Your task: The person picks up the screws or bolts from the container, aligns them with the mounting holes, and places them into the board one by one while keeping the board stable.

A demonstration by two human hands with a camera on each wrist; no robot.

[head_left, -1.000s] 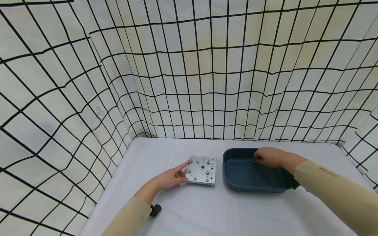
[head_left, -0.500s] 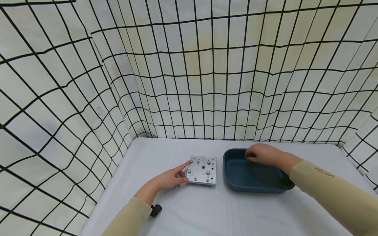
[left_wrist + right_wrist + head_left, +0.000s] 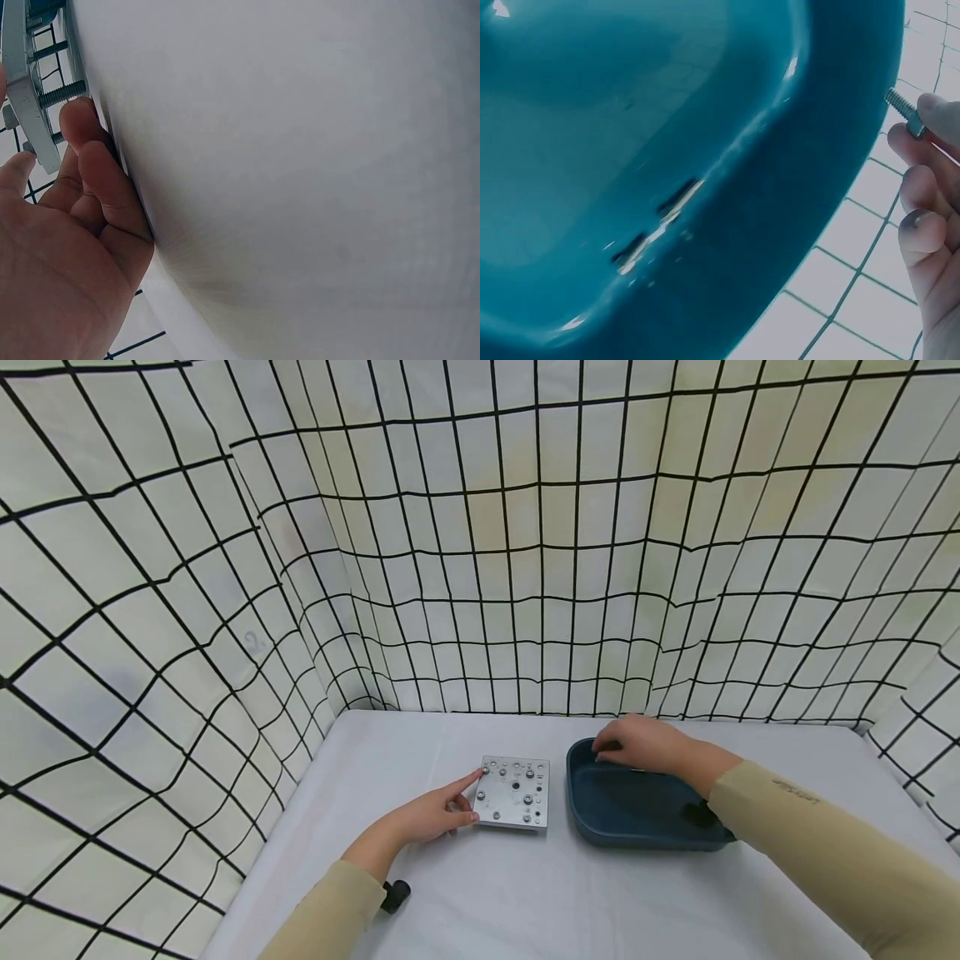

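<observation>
A square silver metal plate point(image 3: 504, 802) with several bolts and holes lies on the table, raised on bolt shanks that show beneath it in the left wrist view. My left hand point(image 3: 429, 812) holds its left side, index finger at the far corner and thumb at the near one. Other fingers point(image 3: 109, 184) of that hand curl in by the shanks under the edge. Over the far left part of a dark blue tray point(image 3: 637, 841), my right hand point(image 3: 651, 745) pinches a short bolt point(image 3: 904, 109) between thumb and fingertip, its threaded end pointing outward.
Inside the tray, two blurred slender metal pieces point(image 3: 681, 201) lie along the foot of its wall. A black cylindrical part point(image 3: 396, 896) sticks out by the left cuff. White walls with black netting point(image 3: 510, 568) enclose the table point(image 3: 480, 902) at the back and sides.
My right hand has moved left and a little away from me across the tray, up to its far left corner. The left hand and the plate have stayed put.
</observation>
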